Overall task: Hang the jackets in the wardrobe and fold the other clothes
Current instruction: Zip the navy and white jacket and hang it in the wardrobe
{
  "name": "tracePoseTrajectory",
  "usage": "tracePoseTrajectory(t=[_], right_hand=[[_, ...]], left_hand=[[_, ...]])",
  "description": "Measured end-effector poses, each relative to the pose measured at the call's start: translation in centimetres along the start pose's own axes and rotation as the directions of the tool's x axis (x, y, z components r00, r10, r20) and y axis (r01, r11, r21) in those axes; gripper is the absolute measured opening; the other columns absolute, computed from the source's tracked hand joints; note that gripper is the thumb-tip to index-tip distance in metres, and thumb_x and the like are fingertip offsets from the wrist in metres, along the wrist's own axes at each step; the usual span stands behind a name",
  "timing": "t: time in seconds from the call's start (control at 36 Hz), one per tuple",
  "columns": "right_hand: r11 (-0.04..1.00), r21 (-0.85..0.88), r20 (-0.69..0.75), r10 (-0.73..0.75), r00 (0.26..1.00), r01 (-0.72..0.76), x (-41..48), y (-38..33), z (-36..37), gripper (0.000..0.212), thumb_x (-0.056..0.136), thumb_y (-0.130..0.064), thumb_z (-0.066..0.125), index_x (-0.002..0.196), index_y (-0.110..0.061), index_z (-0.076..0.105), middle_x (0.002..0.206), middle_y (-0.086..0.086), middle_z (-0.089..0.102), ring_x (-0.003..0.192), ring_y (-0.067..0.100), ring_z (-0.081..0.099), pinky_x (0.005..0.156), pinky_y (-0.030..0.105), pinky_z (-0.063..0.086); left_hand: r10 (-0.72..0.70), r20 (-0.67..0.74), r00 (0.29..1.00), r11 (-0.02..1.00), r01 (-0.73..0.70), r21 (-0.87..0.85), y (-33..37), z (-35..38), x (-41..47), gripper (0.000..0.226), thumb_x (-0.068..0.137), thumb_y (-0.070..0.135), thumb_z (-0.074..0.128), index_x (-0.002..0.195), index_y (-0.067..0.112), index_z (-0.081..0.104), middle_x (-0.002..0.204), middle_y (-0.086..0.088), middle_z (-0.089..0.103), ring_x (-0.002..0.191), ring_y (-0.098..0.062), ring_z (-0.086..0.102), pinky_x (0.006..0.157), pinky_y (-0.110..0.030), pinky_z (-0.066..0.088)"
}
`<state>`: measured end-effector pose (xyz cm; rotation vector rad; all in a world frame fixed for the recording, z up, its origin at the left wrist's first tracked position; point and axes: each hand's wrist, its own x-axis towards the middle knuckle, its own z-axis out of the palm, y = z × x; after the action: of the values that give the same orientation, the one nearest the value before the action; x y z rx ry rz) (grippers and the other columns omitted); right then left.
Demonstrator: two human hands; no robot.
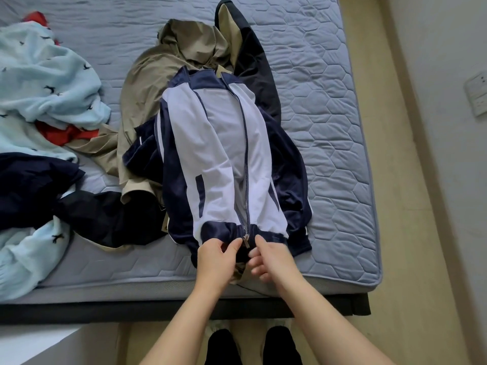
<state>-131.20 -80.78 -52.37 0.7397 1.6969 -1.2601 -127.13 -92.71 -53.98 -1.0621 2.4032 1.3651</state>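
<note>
Clothes crowd the left and middle of the bed (329, 127): one navy-and-white track jacket (226, 154), one khaki jacket (147, 96) partly under it, one pale blue fleece (44, 80) printed with dark birds, one red garment (66, 135) poking from the fleece, one navy garment (31, 185) and one black garment (110, 219). The track jacket lies front up in the middle, collar away from the person, hem close to the bed's near edge. Two hands work at that hem: the left hand (218, 256) pinches the waistband just left of the zip pull (246, 239), and the right hand (271, 259) grips it just right. Bare quilted mattress runs beside the jacket's right side to the bed's edge. The heaped clothes block the left side. One wall socket (477, 93) sits on the wall at right.
</note>
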Motion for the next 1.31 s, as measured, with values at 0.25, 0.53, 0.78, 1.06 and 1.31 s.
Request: tracePoseTrajectory(t=[0.25, 0.53, 0.78, 1.06, 1.31], right_hand=[[0.634, -0.640, 0.106, -0.486, 0.867, 0.434, -0.9, -1.4, -0.3, 0.014, 0.091, -0.032, 0.060, 0.095, -0.018, 0.058, 0.085, -0.003, 0.063, 0.082, 0.016, 0.058, 0.073, 0.029, 0.046], [0.668, -0.661, 0.165, -0.314, 0.935, 0.341, -3.0, -4.4, 0.6, 0.023, 0.096, -0.016, 0.038, 0.078, -0.009, 0.051, 0.071, 0.007, 0.055, 0.066, 0.024, 0.048, 0.061, 0.030, 0.038], [0.990, 0.099, 0.223, 0.078, 0.972, -0.102, -2.8, -6.8, 0.9, 0.023, 0.088, -0.007, 0.042, 0.067, -0.015, 0.048, 0.056, -0.002, 0.044, 0.041, 0.008, 0.028, 0.034, 0.016, 0.014], [0.991, 0.018, 0.207, 0.128, 0.970, -0.135, -0.7, -6.8, 0.5, 0.024, 0.089, -0.010, 0.035, 0.066, -0.016, 0.041, 0.049, -0.001, 0.043, 0.038, 0.010, 0.032, 0.035, 0.016, 0.022], [0.339, -0.819, 0.426, -0.183, 0.886, 0.463, -0.5, -7.6, -0.6, 0.033, 0.099, -0.021, 0.036, 0.071, -0.010, 0.048, 0.075, 0.013, 0.064, 0.059, 0.021, 0.055, 0.050, 0.024, 0.041]], left_hand=[[-0.001, 0.084, 0.996, 1.000, -0.002, 0.027, 1.3, -1.4, 0.2, 0.045, 0.089, 0.028, 0.064, 0.055, 0.009, 0.042, 0.055, -0.004, 0.044, 0.054, -0.014, 0.039, 0.051, -0.029, 0.029], [0.000, 0.114, 0.993, 0.994, -0.013, 0.111, 2.0, -2.8, 0.3, 0.042, 0.090, 0.030, 0.062, 0.059, 0.010, 0.042, 0.056, -0.001, 0.044, 0.057, -0.016, 0.040, 0.052, -0.030, 0.031], [-0.023, 0.065, 0.998, 0.993, 0.016, 0.116, 2.9, -3.2, 1.2, 0.045, 0.089, 0.031, 0.063, 0.054, 0.016, 0.038, 0.054, 0.004, 0.043, 0.052, -0.007, 0.038, 0.049, -0.029, 0.026], [-0.007, 0.073, 0.997, 0.994, -0.001, 0.112, 2.9, -2.4, 1.1, 0.048, 0.091, 0.030, 0.061, 0.053, 0.014, 0.037, 0.052, 0.001, 0.041, 0.050, -0.011, 0.036, 0.049, -0.031, 0.027], [0.042, 0.141, 0.989, 0.987, -0.063, 0.147, 1.9, -3.1, 0.8, 0.045, 0.091, 0.027, 0.062, 0.054, 0.016, 0.038, 0.054, 0.001, 0.044, 0.059, -0.021, 0.044, 0.058, -0.033, 0.035]])
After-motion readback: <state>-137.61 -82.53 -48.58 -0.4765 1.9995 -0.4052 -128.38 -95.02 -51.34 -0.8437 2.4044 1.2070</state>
